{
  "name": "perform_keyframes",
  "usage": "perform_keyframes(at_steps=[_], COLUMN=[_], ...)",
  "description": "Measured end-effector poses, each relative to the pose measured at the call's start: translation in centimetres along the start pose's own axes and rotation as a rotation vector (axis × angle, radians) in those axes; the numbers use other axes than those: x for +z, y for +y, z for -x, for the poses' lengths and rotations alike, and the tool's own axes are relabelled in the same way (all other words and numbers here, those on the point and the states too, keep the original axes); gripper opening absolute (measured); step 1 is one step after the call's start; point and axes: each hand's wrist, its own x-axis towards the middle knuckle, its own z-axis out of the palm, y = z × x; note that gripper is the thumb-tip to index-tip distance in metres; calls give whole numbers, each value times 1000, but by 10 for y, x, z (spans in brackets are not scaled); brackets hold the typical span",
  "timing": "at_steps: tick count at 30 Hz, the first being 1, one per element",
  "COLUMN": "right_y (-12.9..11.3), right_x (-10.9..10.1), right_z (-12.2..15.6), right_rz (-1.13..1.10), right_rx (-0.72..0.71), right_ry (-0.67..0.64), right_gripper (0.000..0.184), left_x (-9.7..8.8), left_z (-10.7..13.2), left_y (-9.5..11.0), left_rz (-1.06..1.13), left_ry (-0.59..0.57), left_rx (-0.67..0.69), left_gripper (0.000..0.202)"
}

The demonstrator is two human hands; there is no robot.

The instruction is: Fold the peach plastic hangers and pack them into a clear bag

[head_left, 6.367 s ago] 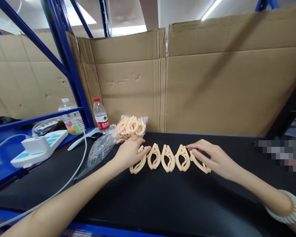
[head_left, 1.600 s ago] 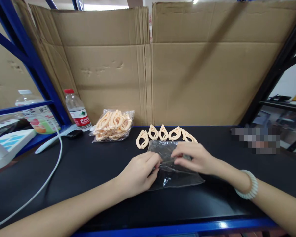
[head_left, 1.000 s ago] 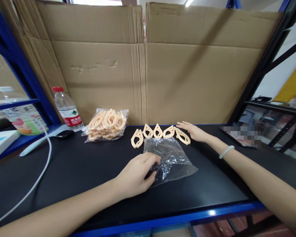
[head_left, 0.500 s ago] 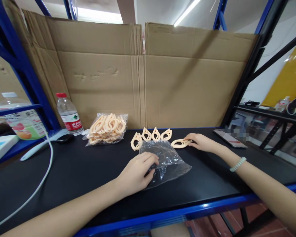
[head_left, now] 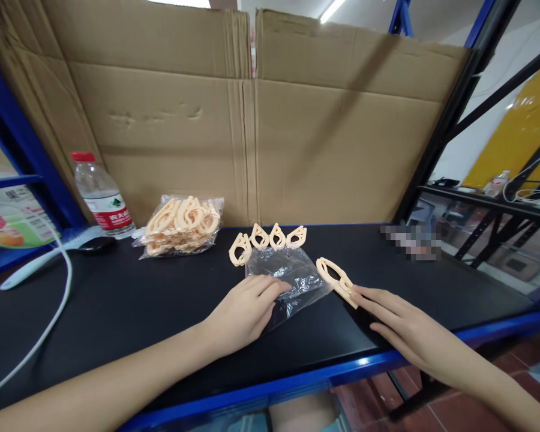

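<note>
In the head view, the left hand (head_left: 245, 309) rests on a clear plastic bag (head_left: 297, 270); I cannot tell if it is pinching the bag; the right hand (head_left: 407, 327) touches the near end of one cream hanger (head_left: 341, 290) with its fingertips, and its thumb sticks out apart; I cannot tell if the fingers are clamped on it; this hanger points up and left, away from the right fingers, with its round end just beside the bag's right edge; four more hangers (head_left: 276, 246) sit in a row past the left hand, by the bag's far edge; a plastic pack of hangers (head_left: 182, 228) lies to the left of that row; a red-capped bottle (head_left: 110, 210) stands left of the pack, well apart from both hands; a black table (head_left: 162, 312) is under it all.
</note>
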Motion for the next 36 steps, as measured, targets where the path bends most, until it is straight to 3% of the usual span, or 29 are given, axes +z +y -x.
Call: perform_keyframes(at_steps=[8,11,18,24,30,33,36], right_y=[-24,-32,-36,-30,-30,-41,-59], right_x=[5,11,10,0,-18,-27,-34], right_z=[15,25,40,39,37,38,25], right_rz=[127,188,180,148,156,190,162], right_rx=[-222,-278,-378,-328,-55,-52,-126], right_ry=[69,157,181,203,413,528,494], right_gripper=[48,37,44,48,51,45,40], left_x=[2,2,3,-1,-1,-1,-1], left_z=[1,2,0,-4,-3,-3,-4], left_y=[-1,-2,0,3,2,2,4], left_rz=[-18,-66,-156,-165,-119,-129,-165], left_ry=[29,36,34,-9,25,21,-2], left_rx=[35,103,214,237,240,237,232], left_gripper=[39,42,31,21,20,19,20])
